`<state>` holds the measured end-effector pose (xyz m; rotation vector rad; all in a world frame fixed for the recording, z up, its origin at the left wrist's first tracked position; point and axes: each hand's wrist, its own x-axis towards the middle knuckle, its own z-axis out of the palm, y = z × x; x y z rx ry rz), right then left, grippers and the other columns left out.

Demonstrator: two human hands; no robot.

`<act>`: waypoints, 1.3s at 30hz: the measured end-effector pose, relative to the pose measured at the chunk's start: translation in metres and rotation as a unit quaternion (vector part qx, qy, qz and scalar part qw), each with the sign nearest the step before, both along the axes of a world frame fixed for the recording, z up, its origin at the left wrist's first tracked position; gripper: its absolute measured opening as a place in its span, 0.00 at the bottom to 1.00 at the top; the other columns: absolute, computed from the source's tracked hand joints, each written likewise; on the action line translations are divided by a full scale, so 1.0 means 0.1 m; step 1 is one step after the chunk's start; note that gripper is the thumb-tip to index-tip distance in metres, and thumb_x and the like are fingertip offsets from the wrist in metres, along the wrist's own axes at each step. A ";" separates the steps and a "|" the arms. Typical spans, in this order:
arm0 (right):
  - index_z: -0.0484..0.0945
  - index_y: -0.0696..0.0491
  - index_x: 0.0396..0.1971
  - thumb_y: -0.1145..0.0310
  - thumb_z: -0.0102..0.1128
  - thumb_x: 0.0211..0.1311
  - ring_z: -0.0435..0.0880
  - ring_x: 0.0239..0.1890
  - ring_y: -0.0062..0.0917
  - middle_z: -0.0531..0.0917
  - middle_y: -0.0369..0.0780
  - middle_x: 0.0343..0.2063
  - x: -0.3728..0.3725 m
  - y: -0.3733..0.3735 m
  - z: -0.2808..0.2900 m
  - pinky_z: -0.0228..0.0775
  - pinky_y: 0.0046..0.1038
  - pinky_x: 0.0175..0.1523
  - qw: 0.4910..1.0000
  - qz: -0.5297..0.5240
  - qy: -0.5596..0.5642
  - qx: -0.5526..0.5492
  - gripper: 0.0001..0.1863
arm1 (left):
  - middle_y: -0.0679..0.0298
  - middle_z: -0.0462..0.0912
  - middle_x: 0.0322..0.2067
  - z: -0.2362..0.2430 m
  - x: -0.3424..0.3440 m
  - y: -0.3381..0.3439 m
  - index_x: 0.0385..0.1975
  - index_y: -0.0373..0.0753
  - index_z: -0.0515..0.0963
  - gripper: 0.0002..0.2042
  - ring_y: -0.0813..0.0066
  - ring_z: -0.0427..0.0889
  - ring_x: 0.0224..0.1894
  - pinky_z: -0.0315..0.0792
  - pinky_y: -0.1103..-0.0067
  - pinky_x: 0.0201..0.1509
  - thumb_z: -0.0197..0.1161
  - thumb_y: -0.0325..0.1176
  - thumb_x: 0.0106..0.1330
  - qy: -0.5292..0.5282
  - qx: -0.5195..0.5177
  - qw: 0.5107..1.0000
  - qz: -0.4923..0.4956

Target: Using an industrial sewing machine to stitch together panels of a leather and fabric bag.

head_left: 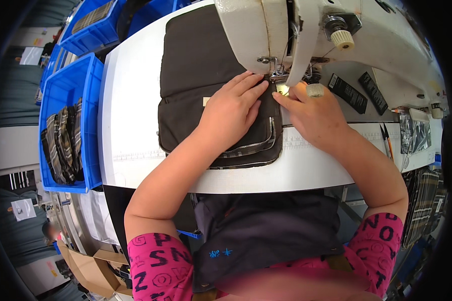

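White table [131, 120] shows between its left edge and the dark fabric [191, 75], short of the near edge; left hand [229, 110] lies flat atop, right hand [316, 118] bends alongside, grip hidden from me.

And here's your room: a white worktable [130, 100] stretches across in front of you, bright and smooth, its edge bowed by the lens. Off to your left, a blue plastic bin [92, 140] sits right beside it, and another blue bin [93, 40] stands just beyond. Look farther left: dark grey-blue expanses [10, 98], wall or curtain, you can't tell, cut by pale bands [12, 148]. There's a white sheet [31, 55] up there, and a second sheet [23, 209] lower down! Below you on that side, a brown cardboard box [83, 271] gapes open, near pale metal rails [74, 213].
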<state>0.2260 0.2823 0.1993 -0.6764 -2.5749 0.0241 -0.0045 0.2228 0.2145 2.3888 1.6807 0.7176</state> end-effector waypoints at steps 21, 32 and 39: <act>0.88 0.50 0.46 0.76 0.67 0.49 0.82 0.35 0.33 0.78 0.36 0.32 0.07 -0.07 0.03 0.75 0.37 0.40 0.994 0.073 -0.004 -0.079 0.20 | 0.61 0.83 0.61 -0.03 0.06 -0.31 0.57 0.38 0.83 0.26 0.60 0.78 0.66 0.79 0.69 0.63 0.75 0.45 0.61 0.011 0.013 0.999 -0.036; 0.87 0.49 0.50 0.74 0.69 0.51 0.82 0.36 0.37 0.81 0.40 0.30 0.01 0.06 -0.11 0.76 0.38 0.41 0.999 -0.015 -0.009 -0.050 0.22 | 0.61 0.84 0.59 -0.05 0.00 -0.02 0.56 0.39 0.84 0.25 0.61 0.79 0.66 0.79 0.70 0.63 0.73 0.46 0.62 0.009 0.021 1.000 -0.014; 0.88 0.47 0.50 0.74 0.68 0.51 0.82 0.34 0.37 0.80 0.41 0.28 0.03 0.06 -0.04 0.76 0.37 0.39 0.998 -0.015 0.015 -0.054 0.23 | 0.62 0.85 0.56 -0.02 -0.02 0.05 0.54 0.40 0.85 0.23 0.61 0.81 0.62 0.80 0.70 0.60 0.74 0.45 0.61 0.001 0.017 1.000 -0.001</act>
